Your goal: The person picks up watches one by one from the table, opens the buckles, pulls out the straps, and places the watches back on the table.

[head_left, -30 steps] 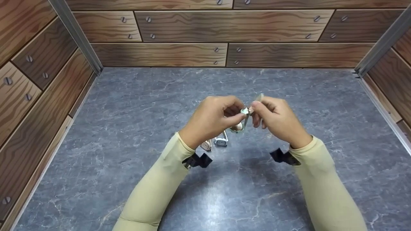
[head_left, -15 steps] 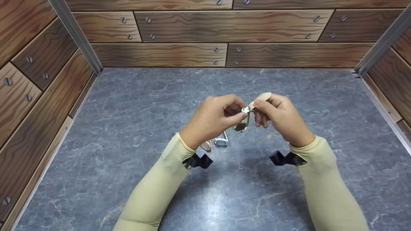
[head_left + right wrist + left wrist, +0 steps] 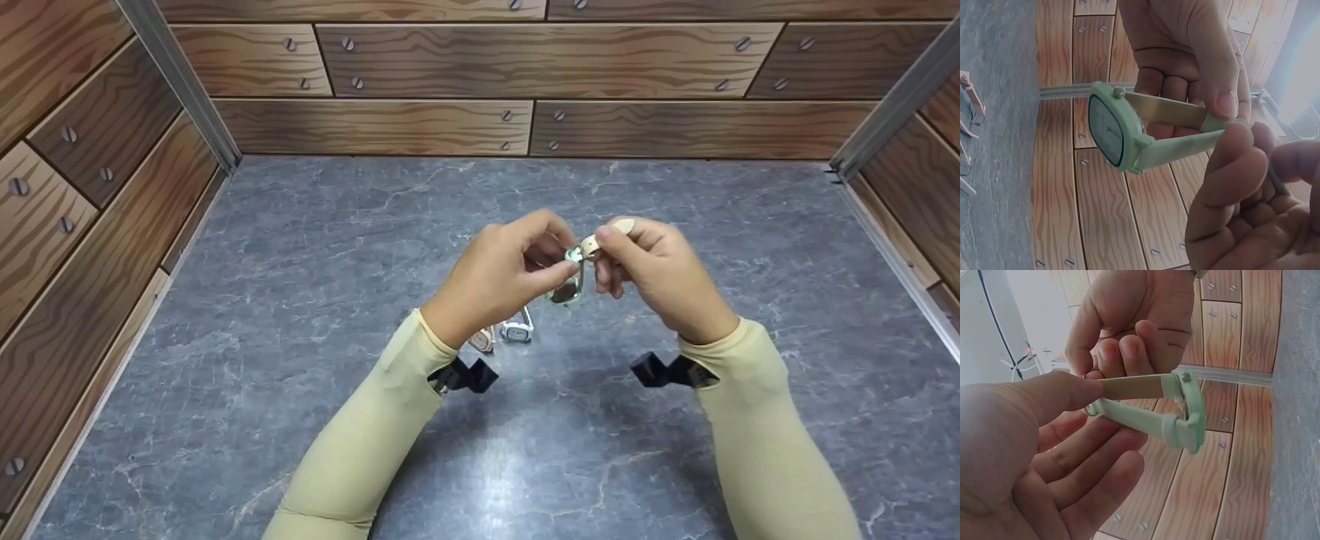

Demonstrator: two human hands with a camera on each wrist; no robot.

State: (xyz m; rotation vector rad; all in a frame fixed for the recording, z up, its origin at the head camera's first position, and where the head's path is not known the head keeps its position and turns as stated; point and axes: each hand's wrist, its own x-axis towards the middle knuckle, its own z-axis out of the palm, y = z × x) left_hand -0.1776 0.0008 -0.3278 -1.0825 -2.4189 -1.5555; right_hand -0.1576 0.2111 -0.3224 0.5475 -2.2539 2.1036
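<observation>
A pale green wristwatch [image 3: 1107, 130] hangs between both hands above the table, its strap bent into a loop. My left hand [image 3: 499, 274] pinches the strap near the buckle between thumb and fingers. On the other side, my right hand [image 3: 656, 277] grips the pale strap end [image 3: 624, 225], which sticks up past the thumb. In the left wrist view the green strap [image 3: 1134, 417] runs from the fingers to the watch case, with a tan inner side showing. Fingers mostly hide the buckle.
Two more wristwatches lie on the grey marbled table [image 3: 315, 247] below the left hand: one white [image 3: 517, 331], one pinkish [image 3: 482, 341]. Wood-patterned walls [image 3: 420, 127] stand at the back and both sides.
Over the last second my right hand has shifted slightly right, drawing the strap end away from the left hand. The left hand stays nearly in place; the watch case has turned a little.
</observation>
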